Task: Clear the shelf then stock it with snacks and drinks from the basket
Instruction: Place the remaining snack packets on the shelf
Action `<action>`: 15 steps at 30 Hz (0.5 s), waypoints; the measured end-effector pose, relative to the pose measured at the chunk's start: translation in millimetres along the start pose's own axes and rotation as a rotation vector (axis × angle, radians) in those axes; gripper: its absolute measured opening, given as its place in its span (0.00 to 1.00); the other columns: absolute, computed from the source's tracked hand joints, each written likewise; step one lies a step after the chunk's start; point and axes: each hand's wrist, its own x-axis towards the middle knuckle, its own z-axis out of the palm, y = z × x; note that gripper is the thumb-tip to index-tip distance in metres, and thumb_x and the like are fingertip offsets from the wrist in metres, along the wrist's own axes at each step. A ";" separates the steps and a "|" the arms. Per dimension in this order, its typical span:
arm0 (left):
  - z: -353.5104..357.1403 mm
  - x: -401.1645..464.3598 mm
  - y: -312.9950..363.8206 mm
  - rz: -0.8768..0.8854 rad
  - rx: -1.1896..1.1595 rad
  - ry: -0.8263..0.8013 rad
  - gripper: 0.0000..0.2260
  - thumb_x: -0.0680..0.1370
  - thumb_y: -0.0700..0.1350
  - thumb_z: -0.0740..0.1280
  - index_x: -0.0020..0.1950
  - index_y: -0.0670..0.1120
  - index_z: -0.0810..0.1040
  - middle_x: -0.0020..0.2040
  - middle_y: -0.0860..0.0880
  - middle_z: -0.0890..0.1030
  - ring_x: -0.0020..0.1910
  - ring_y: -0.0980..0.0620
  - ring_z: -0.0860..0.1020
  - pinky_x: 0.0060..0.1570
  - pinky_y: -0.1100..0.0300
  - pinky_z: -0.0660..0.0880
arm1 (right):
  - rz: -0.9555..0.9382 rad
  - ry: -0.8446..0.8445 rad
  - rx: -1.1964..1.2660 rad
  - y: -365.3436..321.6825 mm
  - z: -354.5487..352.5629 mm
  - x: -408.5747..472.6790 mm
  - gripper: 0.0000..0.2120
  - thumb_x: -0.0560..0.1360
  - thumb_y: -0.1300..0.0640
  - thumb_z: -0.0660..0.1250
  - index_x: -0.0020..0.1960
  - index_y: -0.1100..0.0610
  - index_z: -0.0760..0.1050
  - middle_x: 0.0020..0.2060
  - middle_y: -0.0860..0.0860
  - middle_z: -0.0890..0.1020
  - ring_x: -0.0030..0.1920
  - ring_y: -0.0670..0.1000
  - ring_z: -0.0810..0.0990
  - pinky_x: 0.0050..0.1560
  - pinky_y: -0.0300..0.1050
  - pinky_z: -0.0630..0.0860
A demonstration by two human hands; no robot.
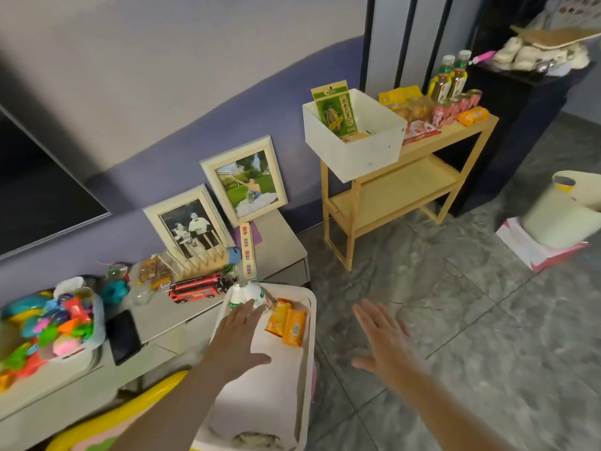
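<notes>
Landmark: pale wooden 3-tier shelf (390,190), against purple wall.

- Top tier: white open box (354,148) at near-left end, holding green printed snack packet (335,109); 2 green-capped drink bottles (450,76), small red cans (455,107), yellow and orange packets (473,115) toward far-right end. Lower 2 tiers bare.
- White rectangular plastic basket (305,353), well apart from shelf, below-left. Contents: white bottle with green label (250,292), 2 orange biscuit packets (287,322).
- Left hand (239,336): over basket, fingers straight, spread, gripping nothing, fingertips at white bottle.
- Right hand (383,336): beside basket on shelf side, flat open, empty, above grey stone floor (471,320).

Step, judged: picking next item from basket. Advice: curl left fingers round bottle body, lift upright clear of rim; take biscuit packets with right; place beside cans, labels forward.
</notes>
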 end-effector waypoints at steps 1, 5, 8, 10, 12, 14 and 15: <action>8.9 8.5 -6.0 0.015 0.004 -0.005 0.47 0.68 0.64 0.70 0.77 0.53 0.46 0.79 0.51 0.46 0.77 0.47 0.46 0.75 0.51 0.49 | -0.007 -0.009 0.007 -10.7 15.2 8.6 0.48 0.72 0.40 0.68 0.78 0.46 0.38 0.78 0.46 0.41 0.78 0.51 0.40 0.77 0.57 0.43; 49.3 46.3 -27.5 0.071 -0.005 -0.016 0.47 0.69 0.63 0.70 0.77 0.54 0.46 0.79 0.51 0.45 0.77 0.48 0.45 0.75 0.49 0.49 | -0.022 -0.018 0.011 -44.8 75.7 46.9 0.47 0.72 0.38 0.67 0.78 0.45 0.39 0.78 0.45 0.42 0.78 0.52 0.41 0.75 0.57 0.40; 83.0 70.8 -40.7 0.115 -0.026 0.003 0.47 0.69 0.63 0.71 0.78 0.54 0.45 0.79 0.51 0.45 0.77 0.48 0.45 0.75 0.49 0.49 | -0.031 0.005 0.018 -57.8 109.4 73.4 0.46 0.73 0.40 0.68 0.78 0.45 0.40 0.78 0.46 0.44 0.78 0.52 0.41 0.76 0.58 0.42; 104.5 82.9 -48.4 0.148 -0.013 0.012 0.47 0.69 0.63 0.70 0.78 0.53 0.44 0.79 0.50 0.45 0.77 0.46 0.45 0.76 0.48 0.48 | -0.043 0.034 -0.006 -61.4 128.3 89.1 0.47 0.73 0.39 0.68 0.78 0.46 0.40 0.79 0.47 0.45 0.78 0.53 0.42 0.76 0.58 0.45; 124.2 91.9 -55.6 0.178 -0.004 0.026 0.46 0.70 0.63 0.69 0.78 0.51 0.45 0.79 0.50 0.45 0.77 0.46 0.45 0.76 0.47 0.47 | -0.056 0.057 -0.030 -62.7 146.5 104.4 0.47 0.73 0.40 0.68 0.78 0.46 0.40 0.79 0.47 0.45 0.78 0.53 0.42 0.76 0.58 0.45; 141.1 99.4 -61.4 0.212 0.005 0.042 0.46 0.71 0.63 0.69 0.78 0.51 0.45 0.79 0.50 0.44 0.77 0.47 0.44 0.76 0.48 0.45 | -0.073 0.061 -0.044 -62.8 161.4 118.1 0.47 0.73 0.41 0.69 0.78 0.46 0.40 0.78 0.47 0.42 0.78 0.54 0.41 0.75 0.60 0.42; 148.5 103.0 -63.5 0.226 0.006 0.052 0.46 0.71 0.63 0.68 0.78 0.50 0.45 0.79 0.50 0.43 0.77 0.47 0.43 0.76 0.49 0.45 | -0.086 0.068 -0.059 -62.5 167.9 125.2 0.47 0.73 0.41 0.69 0.78 0.46 0.40 0.78 0.47 0.41 0.78 0.53 0.40 0.75 0.60 0.41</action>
